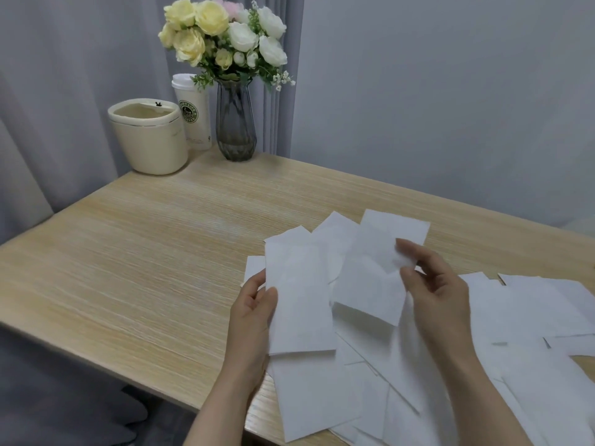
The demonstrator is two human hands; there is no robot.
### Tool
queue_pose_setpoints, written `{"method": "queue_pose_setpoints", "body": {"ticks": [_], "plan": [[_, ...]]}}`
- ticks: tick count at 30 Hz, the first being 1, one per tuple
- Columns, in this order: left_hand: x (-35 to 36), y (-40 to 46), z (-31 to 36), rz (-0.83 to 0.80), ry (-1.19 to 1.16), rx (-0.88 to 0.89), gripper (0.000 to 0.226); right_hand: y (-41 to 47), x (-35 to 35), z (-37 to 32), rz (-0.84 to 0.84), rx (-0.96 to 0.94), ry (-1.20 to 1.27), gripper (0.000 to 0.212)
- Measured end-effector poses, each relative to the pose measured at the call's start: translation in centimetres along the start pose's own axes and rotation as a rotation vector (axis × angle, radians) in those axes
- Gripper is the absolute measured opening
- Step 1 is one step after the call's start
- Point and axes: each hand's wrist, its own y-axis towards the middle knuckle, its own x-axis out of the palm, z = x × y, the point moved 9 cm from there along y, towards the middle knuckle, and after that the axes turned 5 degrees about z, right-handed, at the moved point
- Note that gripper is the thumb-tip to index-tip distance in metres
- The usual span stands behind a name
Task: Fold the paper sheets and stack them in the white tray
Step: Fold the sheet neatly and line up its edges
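Each of my hands holds a folded white paper sheet above the table. My left hand [254, 304] grips the left edge of one folded sheet [299, 297], thumb on top. My right hand [431, 284] pinches the right edge of a second folded sheet [373, 268] between thumb and fingers. Several more white sheets [499, 355] lie scattered and overlapping on the wooden table [145, 252] beneath and to the right of my hands. No white tray is in view.
At the table's far left corner stand a cream lidded bin [148, 136], a white takeaway cup [191, 111] and a dark glass vase of flowers [235, 120]. Grey curtains hang behind. The table's near edge runs diagonally at lower left.
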Motion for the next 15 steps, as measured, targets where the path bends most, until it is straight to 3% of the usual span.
{"method": "queue_pose_setpoints", "body": {"ticks": [4,7,11,15], "plan": [[0.0,0.0,0.0,-0.002,0.022,-0.003,0.027,-0.3,0.6,-1.1,-0.045,0.035,0.194,0.044],[0.0,0.0,-0.1,0.003,0.036,-0.008,0.027,-1.5,3.3,-0.3,-0.184,0.102,0.245,0.04],[0.2,-0.2,0.1,-0.007,0.035,-0.02,0.023,-4.2,7.8,1.7,-0.429,0.15,0.139,0.033],[0.3,-0.4,0.2,-0.019,0.015,-0.047,0.02,-4.7,8.5,2.0,-0.398,0.098,-0.003,0.04]]}}
